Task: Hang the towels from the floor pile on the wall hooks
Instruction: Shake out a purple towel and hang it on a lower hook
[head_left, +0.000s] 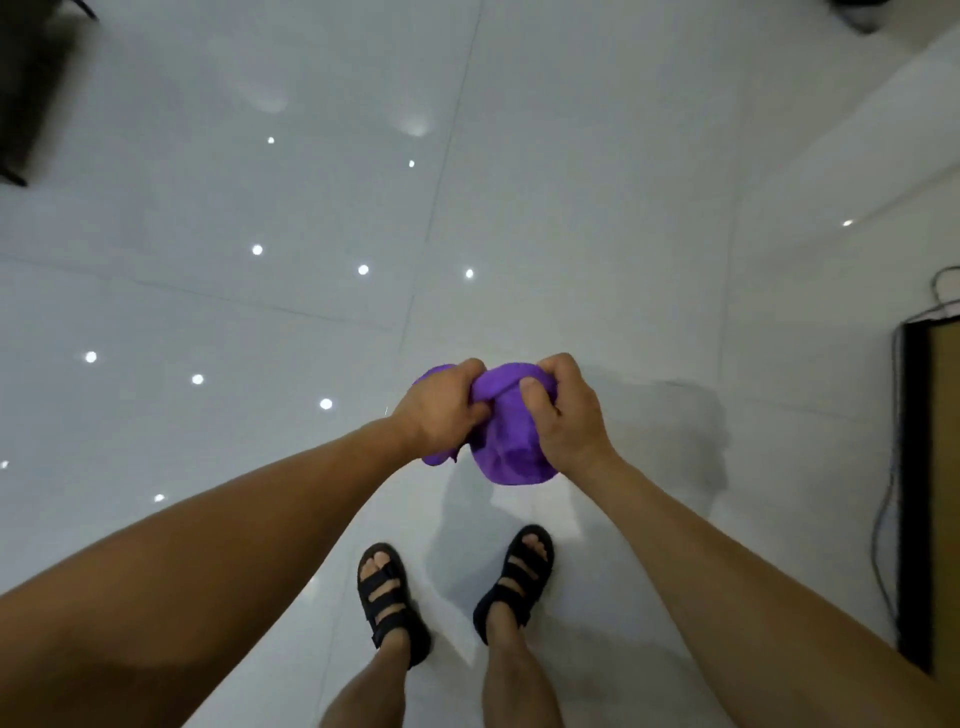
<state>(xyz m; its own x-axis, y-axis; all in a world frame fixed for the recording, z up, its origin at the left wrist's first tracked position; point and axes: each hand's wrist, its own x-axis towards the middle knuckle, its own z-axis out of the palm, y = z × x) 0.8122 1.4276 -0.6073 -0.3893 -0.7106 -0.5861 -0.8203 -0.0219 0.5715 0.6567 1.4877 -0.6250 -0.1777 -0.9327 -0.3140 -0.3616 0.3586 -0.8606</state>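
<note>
left hand (441, 410) grip clamped on purple towel (511, 447); right hand (563, 410) likewise

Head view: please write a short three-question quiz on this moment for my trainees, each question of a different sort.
1. Which hands grip the purple towel?
2. True or false: the towel lies spread flat on the floor.
3. The person's feet wear: A boots; B black sandals; C nothing.
Key: 1 both, left hand and right hand; 2 false, it is bunched and held above the floor; 3 B.
</note>
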